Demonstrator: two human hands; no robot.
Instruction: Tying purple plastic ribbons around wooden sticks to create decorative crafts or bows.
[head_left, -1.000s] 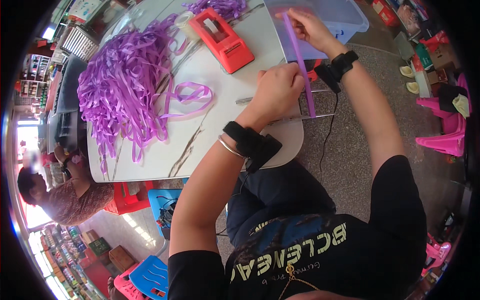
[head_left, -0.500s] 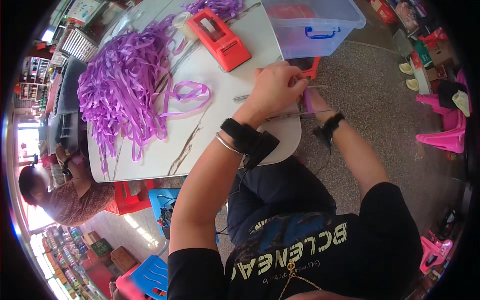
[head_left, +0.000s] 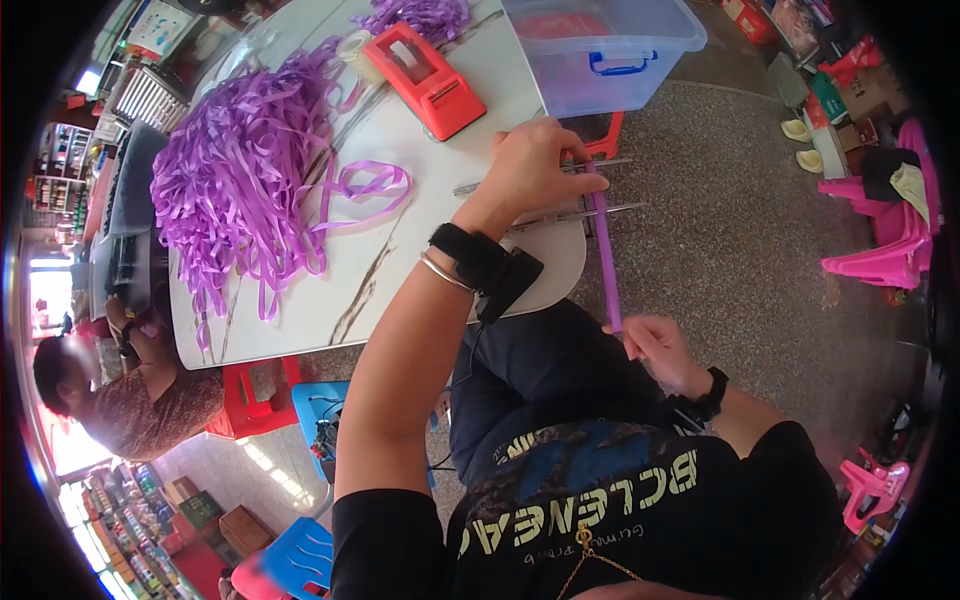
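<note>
A purple ribbon [head_left: 606, 255] runs taut between my hands, across two thin metal rods [head_left: 617, 209] that jut past the table's right edge. At the upper end, by the far rod, my left hand [head_left: 543, 165] pinches the ribbon between thumb and finger. Lower down, close to my lap, my right hand [head_left: 662, 350] is closed on the ribbon's other end. To the left, a big heap of purple ribbon [head_left: 235, 175] lies on the white marbled table [head_left: 420, 270], with a loose loop of ribbon [head_left: 375, 183] beside it.
A red tape dispenser [head_left: 425, 80] and a tape roll [head_left: 358, 55] stand beyond my left hand. Past the table's far right corner is a clear plastic box [head_left: 600, 85] with a blue handle. Another person [head_left: 140, 395] sits at the left. Pink stools [head_left: 880, 235] stand at the right.
My right hand has drawn back toward my lap, pulling the ribbon out straight. My left hand stays by the rods, its fingers more extended. The whole view has shifted slightly.
</note>
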